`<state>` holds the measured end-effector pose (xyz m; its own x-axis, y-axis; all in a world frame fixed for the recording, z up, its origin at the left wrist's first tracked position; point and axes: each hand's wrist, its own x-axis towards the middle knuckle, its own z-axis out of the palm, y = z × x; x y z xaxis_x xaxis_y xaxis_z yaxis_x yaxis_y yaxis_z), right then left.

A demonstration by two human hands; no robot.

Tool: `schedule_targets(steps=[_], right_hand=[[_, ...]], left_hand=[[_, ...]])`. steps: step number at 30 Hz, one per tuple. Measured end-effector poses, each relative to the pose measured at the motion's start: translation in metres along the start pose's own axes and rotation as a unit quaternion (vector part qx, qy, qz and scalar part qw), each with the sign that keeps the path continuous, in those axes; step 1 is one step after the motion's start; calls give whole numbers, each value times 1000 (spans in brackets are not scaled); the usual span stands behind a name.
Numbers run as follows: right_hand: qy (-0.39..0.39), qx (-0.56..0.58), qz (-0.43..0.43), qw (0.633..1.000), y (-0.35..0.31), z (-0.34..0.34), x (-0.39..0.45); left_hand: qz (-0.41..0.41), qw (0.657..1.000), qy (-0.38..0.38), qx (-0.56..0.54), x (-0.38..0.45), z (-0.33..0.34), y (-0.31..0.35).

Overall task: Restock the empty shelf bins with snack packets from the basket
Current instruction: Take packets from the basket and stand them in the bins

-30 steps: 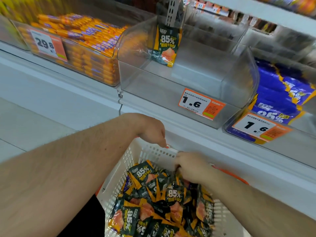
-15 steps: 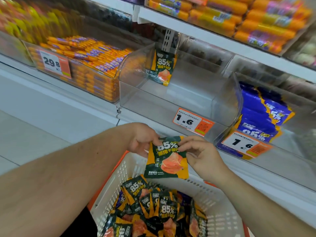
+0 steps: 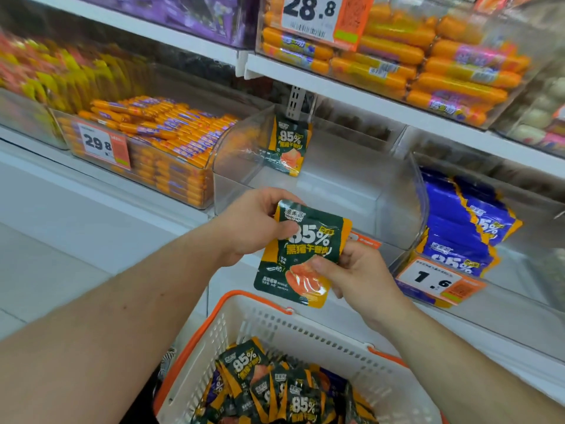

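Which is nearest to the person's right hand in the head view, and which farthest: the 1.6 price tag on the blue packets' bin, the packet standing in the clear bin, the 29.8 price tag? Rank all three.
From the right hand:
1. 1.6 price tag, just to its right.
2. Packet standing in the clear bin, above and behind.
3. 29.8 price tag, far left.

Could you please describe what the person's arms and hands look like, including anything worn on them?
Both forearms are bare up to the frame edge, with no sleeves showing. The left hand and the right hand wear no gloves, and no rings, watch or wristband can be seen. The fingernails are short and unpainted.
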<state>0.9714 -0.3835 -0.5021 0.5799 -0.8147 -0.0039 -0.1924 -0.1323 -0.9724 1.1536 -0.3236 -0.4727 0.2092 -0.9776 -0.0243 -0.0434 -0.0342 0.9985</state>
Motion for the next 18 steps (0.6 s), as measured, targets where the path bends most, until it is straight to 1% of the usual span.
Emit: schedule_targets(steps=[2,3,5,7,8,10,12,14,16,18], right_hand=[[-3,5,13,1000,-9,3,5],[-4,28,31,999,-14,3,9],[-4,80,83,993,-25,-2,24],[-2,103,119,988,-38,-10,44],[7,106,123,987,-45,-13,56],[42,100,117,987,-55,-19,86],[82,72,100,989,-64,-19,118],[112,22,79,990,-67,-17,150],[137,-27,65,988,-64,-13,183],[152,-68,71,984,-55,-10,212]], left_hand=[[26,999,39,-16,2,1,4],[37,996,75,-6,6,-1,4],[73,980,181,45,16,-11,2],[122,941,284,138,25,-24,-1],[136,917,321,195,27,-29,-3],[149,868,372,293,31,-38,-7],[176,835,396,339,37,-43,-10],[187,823,396,363,45,-42,-13],[148,822,389,388,53,-38,-14],[98,820,391,406,59,-33,-14]])
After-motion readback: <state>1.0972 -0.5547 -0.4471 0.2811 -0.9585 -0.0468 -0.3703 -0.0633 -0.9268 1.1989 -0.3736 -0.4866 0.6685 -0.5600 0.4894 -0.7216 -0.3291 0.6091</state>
